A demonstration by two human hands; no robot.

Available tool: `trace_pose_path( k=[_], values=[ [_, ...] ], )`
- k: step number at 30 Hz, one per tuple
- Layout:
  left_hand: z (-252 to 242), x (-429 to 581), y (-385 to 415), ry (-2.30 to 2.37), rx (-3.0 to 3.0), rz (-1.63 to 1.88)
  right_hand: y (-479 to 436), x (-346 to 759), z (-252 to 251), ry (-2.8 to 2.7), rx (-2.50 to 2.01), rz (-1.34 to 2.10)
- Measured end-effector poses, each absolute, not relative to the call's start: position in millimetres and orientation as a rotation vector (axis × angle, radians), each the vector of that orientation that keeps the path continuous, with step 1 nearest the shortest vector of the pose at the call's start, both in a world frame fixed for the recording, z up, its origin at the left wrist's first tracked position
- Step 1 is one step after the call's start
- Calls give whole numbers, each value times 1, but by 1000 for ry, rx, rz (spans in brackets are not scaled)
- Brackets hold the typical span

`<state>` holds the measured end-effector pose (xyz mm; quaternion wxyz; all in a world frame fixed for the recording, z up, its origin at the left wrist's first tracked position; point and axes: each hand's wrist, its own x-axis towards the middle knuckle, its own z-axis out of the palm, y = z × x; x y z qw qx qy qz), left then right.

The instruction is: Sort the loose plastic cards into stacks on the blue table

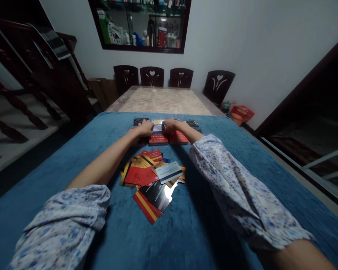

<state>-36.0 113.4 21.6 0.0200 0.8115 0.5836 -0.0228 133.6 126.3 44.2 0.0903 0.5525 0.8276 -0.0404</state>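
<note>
Both my arms reach forward over a blue cloth (73, 150). My left hand (144, 128) and my right hand (169, 125) meet at a grey card (157, 129), each with fingers curled onto one of its ends. That card lies in a far row of cards: dark ones (139, 121) behind, red ones (158, 140) in front. Nearer to me sits a loose pile of cards (150, 176), red, black, orange and one grey, with neither hand touching it.
Beyond the cloth the bare marble tabletop (163, 100) runs to several dark chairs (152, 76) at the wall. A wooden staircase (30, 75) rises at left. A red bag (241, 112) sits on the floor at right, near a dark doorway.
</note>
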Motion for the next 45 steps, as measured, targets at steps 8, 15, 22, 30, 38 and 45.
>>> trace_pose_path(
  k=[8, 15, 22, 30, 38, 45],
  values=[
    [20, -39, 112, 1801, 2521, -60, 120, 138, 48, 2443, 1644, -71],
    [22, -42, 101, 1791, 2541, -4, 112, 146, 48, 2540, 1647, 56],
    [24, -48, 81, 1789, 2589, 131, 95, 153, 50, 2752, 1591, 97],
    [26, -56, 52, 1733, 2639, 242, 62, 152, 53, 2904, 1498, 159],
    [14, -63, 22, 1641, 2698, 412, 34, 148, 45, 3045, 1374, 113],
    [0, -77, -11, 1544, 2759, 545, 10, 144, 30, 3183, 1223, 72]
  ],
)
